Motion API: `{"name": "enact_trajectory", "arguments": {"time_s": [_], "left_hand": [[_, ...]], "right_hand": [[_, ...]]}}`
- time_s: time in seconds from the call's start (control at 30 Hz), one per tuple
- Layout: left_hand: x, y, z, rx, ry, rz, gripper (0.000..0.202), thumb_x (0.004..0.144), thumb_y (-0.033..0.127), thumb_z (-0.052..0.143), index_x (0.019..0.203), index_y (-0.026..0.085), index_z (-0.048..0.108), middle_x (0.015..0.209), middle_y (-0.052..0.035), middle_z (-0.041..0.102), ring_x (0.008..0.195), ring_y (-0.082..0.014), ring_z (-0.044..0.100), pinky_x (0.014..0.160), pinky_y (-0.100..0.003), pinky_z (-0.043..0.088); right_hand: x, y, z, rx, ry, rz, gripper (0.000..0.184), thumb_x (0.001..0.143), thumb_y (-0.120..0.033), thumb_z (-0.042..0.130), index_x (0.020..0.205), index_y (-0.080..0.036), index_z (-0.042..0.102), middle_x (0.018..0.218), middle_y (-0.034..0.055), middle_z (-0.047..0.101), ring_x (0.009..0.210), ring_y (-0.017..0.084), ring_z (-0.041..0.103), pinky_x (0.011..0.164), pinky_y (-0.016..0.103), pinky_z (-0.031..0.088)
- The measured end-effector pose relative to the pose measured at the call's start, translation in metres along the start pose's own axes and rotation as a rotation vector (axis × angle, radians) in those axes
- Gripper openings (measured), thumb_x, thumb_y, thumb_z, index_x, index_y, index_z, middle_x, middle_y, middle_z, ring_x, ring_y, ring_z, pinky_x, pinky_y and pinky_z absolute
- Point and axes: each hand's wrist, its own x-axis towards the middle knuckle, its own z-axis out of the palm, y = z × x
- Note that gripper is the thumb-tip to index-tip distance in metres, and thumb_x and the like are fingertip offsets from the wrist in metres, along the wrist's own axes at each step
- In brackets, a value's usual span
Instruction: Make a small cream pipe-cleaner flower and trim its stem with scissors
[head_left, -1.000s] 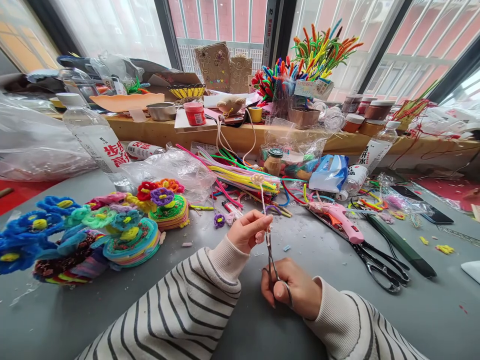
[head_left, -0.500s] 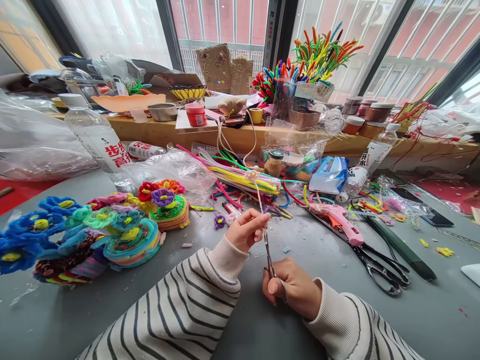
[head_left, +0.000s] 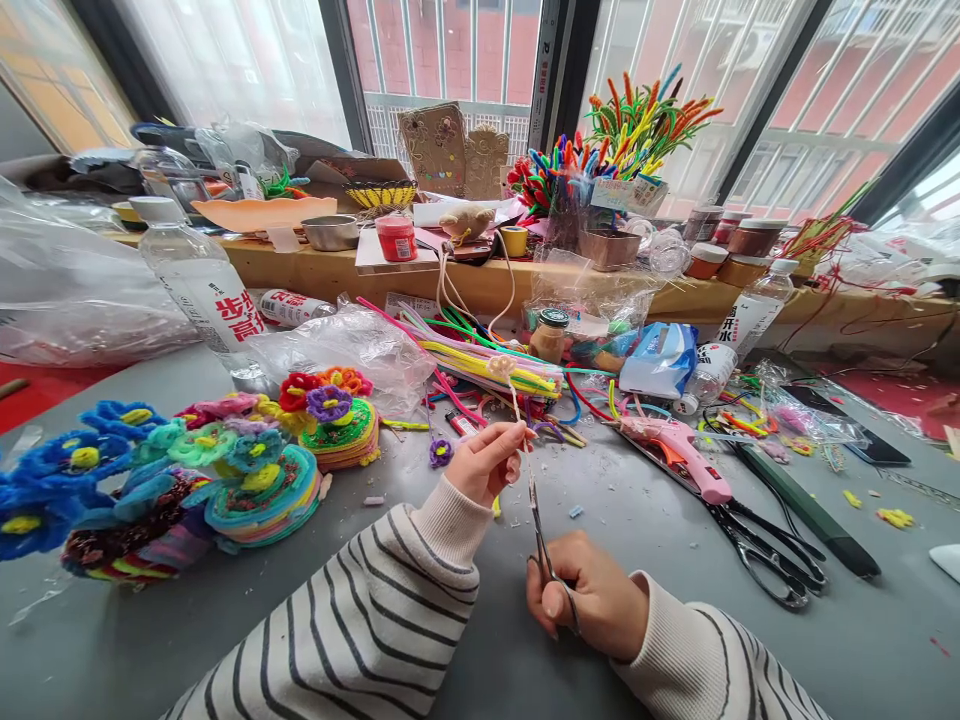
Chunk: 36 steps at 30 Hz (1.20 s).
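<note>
My left hand (head_left: 487,462) pinches the twisted stem of a pale cream pipe-cleaner flower (head_left: 500,367), whose head stands above the fingertips. My right hand (head_left: 589,595) grips small metal scissors (head_left: 541,545), thumb and fingers at the handles. The blades point up, their tips at the stem's lower end below my left fingers. Whether the blades touch the stem I cannot tell. Beyond the flower lies a pile of colourful pipe cleaners (head_left: 472,360). A small purple flower (head_left: 440,453) lies to the left of my left hand.
Pipe-cleaner flower pots (head_left: 262,495) stand at the left. On the right lie a pink glue gun (head_left: 686,455), large black-handled scissors (head_left: 772,560) and a dark green bar (head_left: 814,510). A glass jar (head_left: 549,335) and water bottles (head_left: 199,285) stand before the cluttered ledge (head_left: 480,280).
The scissors and my right hand have shifted slightly down, showing more stem beneath my left fingers. My left hand keeps its pinch. The whole view has moved a little.
</note>
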Motion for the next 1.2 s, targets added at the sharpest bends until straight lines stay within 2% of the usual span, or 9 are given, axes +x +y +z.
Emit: {"name": "enact_trajectory", "arguments": {"time_s": [0.2, 0.7, 1.0, 1.2], "left_hand": [[0.0, -0.002, 0.001, -0.005, -0.025, -0.001, 0.027, 0.039, 0.033, 0.076, 0.054, 0.013, 0.063, 0.048, 0.0032, 0.051, 0.035, 0.0003, 0.037, 0.034, -0.013, 0.025], [-0.001, -0.004, 0.001, 0.04, -0.025, 0.005, 0.028, 0.041, 0.034, 0.075, 0.055, 0.013, 0.063, 0.047, 0.0036, 0.05, 0.036, 0.0007, 0.036, 0.035, -0.013, 0.024], [-0.001, -0.004, 0.001, 0.044, -0.033, 0.023, 0.028, 0.043, 0.034, 0.074, 0.057, 0.013, 0.062, 0.047, 0.0033, 0.049, 0.036, 0.0, 0.035, 0.035, -0.016, 0.022], [-0.001, -0.003, 0.001, 0.034, -0.056, 0.017, 0.029, 0.043, 0.035, 0.074, 0.054, 0.012, 0.06, 0.047, 0.004, 0.048, 0.036, -0.0002, 0.036, 0.035, -0.016, 0.023]], "right_hand": [[-0.001, -0.005, -0.002, 0.002, -0.035, 0.018, 0.072, 0.067, -0.075, 0.019, 0.044, -0.013, 0.045, 0.04, 0.0, 0.042, 0.039, 0.006, 0.036, 0.039, 0.018, 0.028], [-0.001, -0.003, 0.0, 0.01, 0.01, -0.061, 0.068, 0.07, -0.072, 0.025, 0.04, -0.013, 0.044, 0.038, -0.0004, 0.041, 0.038, 0.006, 0.037, 0.04, 0.018, 0.03], [0.0, 0.005, 0.0, -0.032, 0.064, -0.011, 0.068, 0.076, -0.063, 0.029, 0.033, -0.013, 0.042, 0.033, -0.0002, 0.04, 0.035, 0.006, 0.037, 0.041, 0.018, 0.03], [-0.001, -0.005, -0.002, -0.011, 0.014, -0.014, 0.074, 0.069, -0.074, 0.017, 0.04, -0.012, 0.046, 0.039, 0.0004, 0.041, 0.039, 0.006, 0.035, 0.041, 0.019, 0.029]]}}
